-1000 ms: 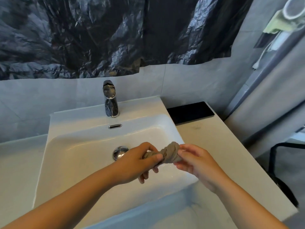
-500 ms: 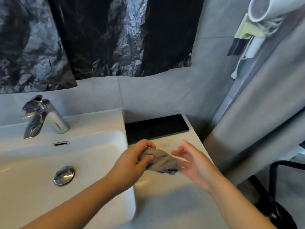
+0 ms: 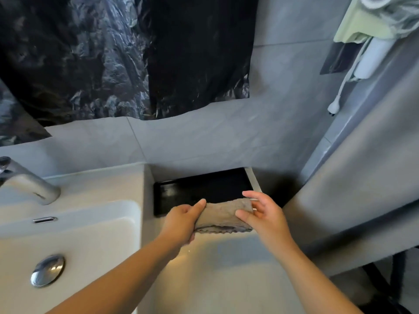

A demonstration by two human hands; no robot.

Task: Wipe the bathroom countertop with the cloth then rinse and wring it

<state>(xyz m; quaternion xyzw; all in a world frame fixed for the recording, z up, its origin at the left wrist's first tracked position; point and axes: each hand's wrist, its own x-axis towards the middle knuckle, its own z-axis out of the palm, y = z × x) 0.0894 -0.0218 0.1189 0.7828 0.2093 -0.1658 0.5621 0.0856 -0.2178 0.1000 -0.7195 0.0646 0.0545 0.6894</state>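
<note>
A damp grey-brown cloth (image 3: 221,215) is stretched between both hands above the pale countertop (image 3: 226,268), to the right of the white sink (image 3: 95,245). My left hand (image 3: 181,222) grips its left end with fingers curled round it. My right hand (image 3: 264,215) holds the right end, thumb in front and fingers behind. The cloth hangs in the air just in front of a black tray (image 3: 204,189).
A chrome tap (image 3: 25,181) and a chrome drain plug (image 3: 47,270) belong to the sink at the left. Black plastic sheeting (image 3: 127,57) covers the wall above. A grey curtain (image 3: 362,177) hangs at the right, with a white hair dryer (image 3: 371,55) above it.
The cloth has left the sink basin and gone right, over the countertop. It was twisted tight between the hands; now it is loosened and spread out between them.
</note>
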